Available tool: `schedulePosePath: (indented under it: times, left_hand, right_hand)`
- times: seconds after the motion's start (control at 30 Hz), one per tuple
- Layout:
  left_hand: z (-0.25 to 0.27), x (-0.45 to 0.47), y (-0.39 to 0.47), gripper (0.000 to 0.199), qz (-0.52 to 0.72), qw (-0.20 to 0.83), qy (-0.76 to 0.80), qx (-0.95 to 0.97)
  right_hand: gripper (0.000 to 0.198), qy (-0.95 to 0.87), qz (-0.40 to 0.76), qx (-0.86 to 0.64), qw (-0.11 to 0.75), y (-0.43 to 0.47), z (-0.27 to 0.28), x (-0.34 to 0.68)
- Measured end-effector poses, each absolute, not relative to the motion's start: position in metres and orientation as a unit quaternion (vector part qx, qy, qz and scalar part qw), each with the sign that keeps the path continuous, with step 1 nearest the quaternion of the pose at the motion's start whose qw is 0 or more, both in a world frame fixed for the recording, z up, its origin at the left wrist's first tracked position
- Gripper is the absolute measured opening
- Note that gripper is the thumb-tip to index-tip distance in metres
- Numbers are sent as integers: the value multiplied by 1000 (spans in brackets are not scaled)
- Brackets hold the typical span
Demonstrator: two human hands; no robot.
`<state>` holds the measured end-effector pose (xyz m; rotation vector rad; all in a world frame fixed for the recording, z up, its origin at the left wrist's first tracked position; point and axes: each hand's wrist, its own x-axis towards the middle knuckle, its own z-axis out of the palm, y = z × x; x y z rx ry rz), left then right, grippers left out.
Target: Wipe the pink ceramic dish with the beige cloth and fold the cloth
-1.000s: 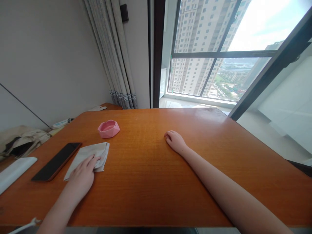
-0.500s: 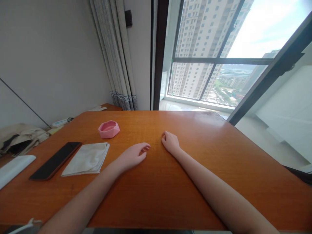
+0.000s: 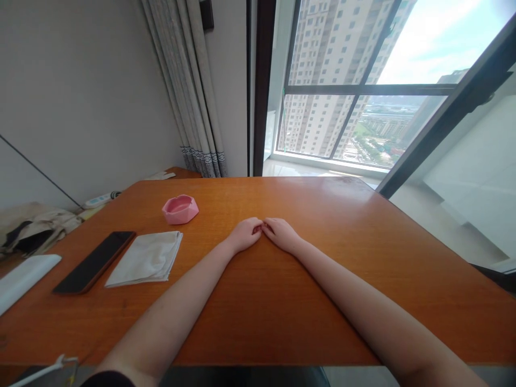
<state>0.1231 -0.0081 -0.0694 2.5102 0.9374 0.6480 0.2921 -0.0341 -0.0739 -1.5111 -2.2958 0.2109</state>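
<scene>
My left hand (image 3: pixel 245 235) rests on the wooden table (image 3: pixel 322 317) with its fingers curled and drawn together. Meeting it at the fingertips is my right hand (image 3: pixel 281 234), its fingers also bent and close together. No object shows in either hand. To the left of my left forearm lies a folded white cloth (image 3: pixel 147 259). A pink ashtray (image 3: pixel 180 209) with angled sides stands beyond the cloth, apart from both hands. Beside the cloth, a dark phone (image 3: pixel 94 262) lies face up.
A white object (image 3: pixel 28 279) lies at the table's left edge, partly out of view. Beyond that edge are a beige fabric bundle (image 3: pixel 36 228) and a power strip (image 3: pixel 99 200). A grey curtain (image 3: pixel 193 102) hangs at the back, beside a large window (image 3: pixel 322 90).
My left hand has moved forward and to the right until its fingertips meet my right hand, and its fingers have curled in. The view has tilted slightly. The objects stay put.
</scene>
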Motion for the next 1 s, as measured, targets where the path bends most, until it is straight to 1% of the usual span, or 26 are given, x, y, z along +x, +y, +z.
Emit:
schedulePosePath:
  times: [0.27,0.37,0.43,0.5,0.57,0.63,0.67,0.77,0.87,0.93,1.0]
  left_hand:
    - [-72,128,-9,10,231,191,333,894]
    - [-68,126,-9,12,221,186,323,901]
    - [-59,115,-4,16,220,163,306,912]
    - [-47,93,3,23,260,93,341,899]
    - [-37,63,12,30,338,-28,470,815]
    - [-34,32,20,37,340,-122,583,727]
    - [-34,18,23,38,312,-142,622,704]
    - [-41,-9,26,38,204,-119,704,670]
    - [-45,-19,26,41,161,-80,719,672]
    - [-44,-18,26,42,162,-75,703,689]
    - [-41,-9,26,41,171,-73,686,703]
  right_hand:
    - [21,-819,61,-536,194,-33,-76,292]
    - [20,-817,73,-536,202,-34,-75,293]
    - [17,-813,93,-533,216,-35,-73,294]
    - [15,-807,121,-531,230,-36,-72,296]
    - [16,-804,140,-529,234,-36,-71,297]
    - [15,-806,143,-524,234,-35,-71,298]
    - [15,-807,141,-523,236,-35,-71,298]
    - [17,-807,138,-522,240,-34,-72,298]
    - [18,-800,159,-520,254,-33,-75,299]
    - [26,-767,209,-526,302,-29,-77,300]
    - [38,-693,279,-537,393,-24,-80,304]
